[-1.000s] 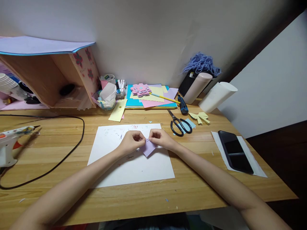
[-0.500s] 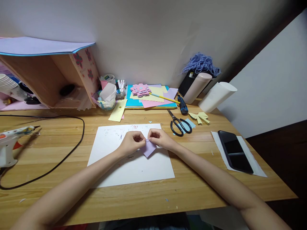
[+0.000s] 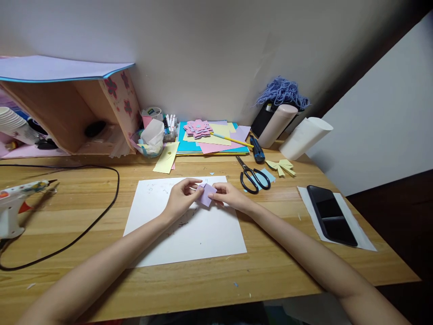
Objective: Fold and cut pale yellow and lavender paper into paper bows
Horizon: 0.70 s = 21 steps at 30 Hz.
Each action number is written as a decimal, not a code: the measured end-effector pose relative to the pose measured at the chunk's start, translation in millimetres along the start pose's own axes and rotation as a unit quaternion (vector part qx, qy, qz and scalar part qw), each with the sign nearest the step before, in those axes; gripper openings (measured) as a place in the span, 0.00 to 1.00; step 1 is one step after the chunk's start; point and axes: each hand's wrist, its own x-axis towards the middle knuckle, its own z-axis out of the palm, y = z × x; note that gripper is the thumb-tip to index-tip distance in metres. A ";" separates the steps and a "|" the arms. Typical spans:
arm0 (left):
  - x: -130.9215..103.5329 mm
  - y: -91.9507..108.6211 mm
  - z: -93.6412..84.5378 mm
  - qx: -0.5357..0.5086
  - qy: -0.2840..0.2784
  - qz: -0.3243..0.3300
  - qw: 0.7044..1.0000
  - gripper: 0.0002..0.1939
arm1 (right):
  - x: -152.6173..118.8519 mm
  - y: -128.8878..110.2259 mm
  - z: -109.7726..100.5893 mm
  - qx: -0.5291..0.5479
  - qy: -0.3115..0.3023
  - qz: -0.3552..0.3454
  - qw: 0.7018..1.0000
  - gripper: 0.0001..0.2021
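A small square of purple paper is held up between both hands, with a fold showing at its top corner. My left hand pinches its left edge between thumb and fingers. On the right edge, my right hand grips it the same way, thumb in front. Below them lies a white sheet with small ink marks. Black-handled scissors rest on a scrap of blue paper to the right of my right hand.
A glue gun and its black cable lie at the left. Along the back stand a box, a paper stack with a pink paper flower, a utility knife and a white roll. A phone lies at right.
Both hands have shifted their hold from the purple paper's top corner to its sides. The paper is raised slightly, and my right thumb now lies across its front.
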 end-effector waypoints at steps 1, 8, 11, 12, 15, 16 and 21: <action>-0.7 0.1 0.4 0.005 -0.008 0.004 1.000 0.19 | -0.3 -0.3 0.2 -0.002 0.001 0.004 1.000 0.17; -3.4 0.3 1.9 0.050 0.003 0.062 0.997 0.13 | -0.6 -0.4 0.4 -0.013 -0.011 0.012 1.000 0.17; -1.6 -0.8 1.5 0.084 0.014 0.062 0.995 0.13 | -0.4 1.7 2.3 -0.009 -0.007 0.008 1.000 0.17; -1.1 -1.0 1.4 0.100 0.015 0.058 0.993 0.13 | -0.4 2.5 3.2 -0.008 -0.004 0.004 1.000 0.17; -0.9 0.5 0.9 0.128 0.003 0.046 0.991 0.14 | -0.1 5.2 6.0 0.002 0.013 -0.006 1.000 0.17; -1.4 2.0 0.7 0.127 -0.003 0.048 0.991 0.14 | 0.1 6.1 6.6 0.008 0.022 -0.010 1.000 0.18; -6.5 10.6 -0.5 0.151 -0.066 0.150 0.975 0.20 | 1.5 8.8 6.9 0.032 0.090 -0.021 0.995 0.18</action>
